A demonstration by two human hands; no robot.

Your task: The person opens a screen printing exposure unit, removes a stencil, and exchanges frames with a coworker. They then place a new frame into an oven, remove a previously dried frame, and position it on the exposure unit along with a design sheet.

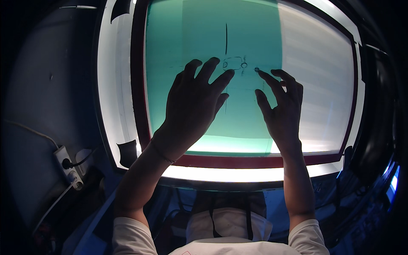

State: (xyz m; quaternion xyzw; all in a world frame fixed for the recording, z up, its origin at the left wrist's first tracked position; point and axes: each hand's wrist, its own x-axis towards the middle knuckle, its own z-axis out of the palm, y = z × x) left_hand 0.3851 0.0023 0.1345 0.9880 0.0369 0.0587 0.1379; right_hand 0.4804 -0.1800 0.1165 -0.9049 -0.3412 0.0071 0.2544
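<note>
A framed mesh screen (250,123) with a green coated area lies on a glowing light table (204,173). Thin dark line drawings (234,63), with small circles and a long vertical stroke, show on the green. My left hand (191,100) is over the left part of the green, fingers spread, its index fingertip at the drawing's lower edge. To the right, my right hand (282,102) has its fingers apart. Its index fingertip meets a small dark mark (256,69). Neither hand shows anything in its grip. Whether the palms touch the screen I cannot tell.
A dark red frame (238,161) borders the mesh, with an uncoated pale strip (316,80) at right. Black tabs (127,154) sit on the light table's left side. A white power strip (69,168) with plugged-in cords is at lower left.
</note>
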